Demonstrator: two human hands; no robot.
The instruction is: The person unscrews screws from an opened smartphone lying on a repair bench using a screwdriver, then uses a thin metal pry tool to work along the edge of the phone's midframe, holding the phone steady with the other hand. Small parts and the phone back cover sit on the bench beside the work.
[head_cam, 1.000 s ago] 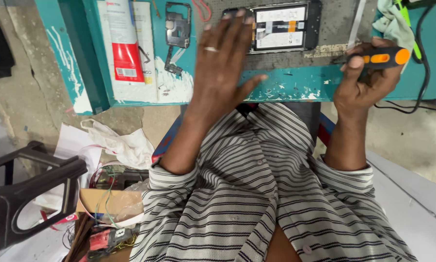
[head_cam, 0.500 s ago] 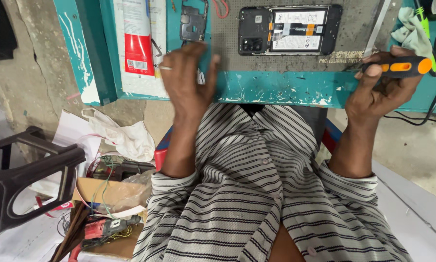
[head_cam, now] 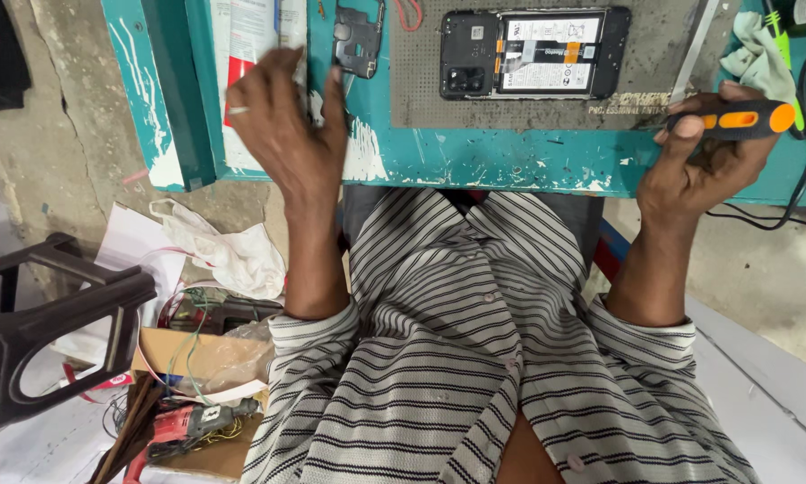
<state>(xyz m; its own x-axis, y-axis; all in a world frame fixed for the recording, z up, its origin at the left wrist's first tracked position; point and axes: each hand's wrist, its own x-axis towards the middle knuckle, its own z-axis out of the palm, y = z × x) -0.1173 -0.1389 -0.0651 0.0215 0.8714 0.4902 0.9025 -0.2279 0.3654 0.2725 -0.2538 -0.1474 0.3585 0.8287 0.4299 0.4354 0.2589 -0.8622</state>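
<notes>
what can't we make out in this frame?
Head view:
- Left hand hides part of the white sheet.
- Screwdriver tip: blurred against the mat.
- Open phone screws: too small.
- Black cover: top cut off by the edge.

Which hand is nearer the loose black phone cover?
Left. The left hand hovers just beside the black phone cover; the right hand, gripping a screwdriver, is far across the bench.

The person wears a buttoned shirt (head_cam: 474, 358) striped white and dark grey, its sleeves rolled to the elbows. A pale ring (head_cam: 239, 110) circles one finger of the left hand (head_cam: 282, 125). The right hand (head_cam: 703, 161) is bare.
</notes>
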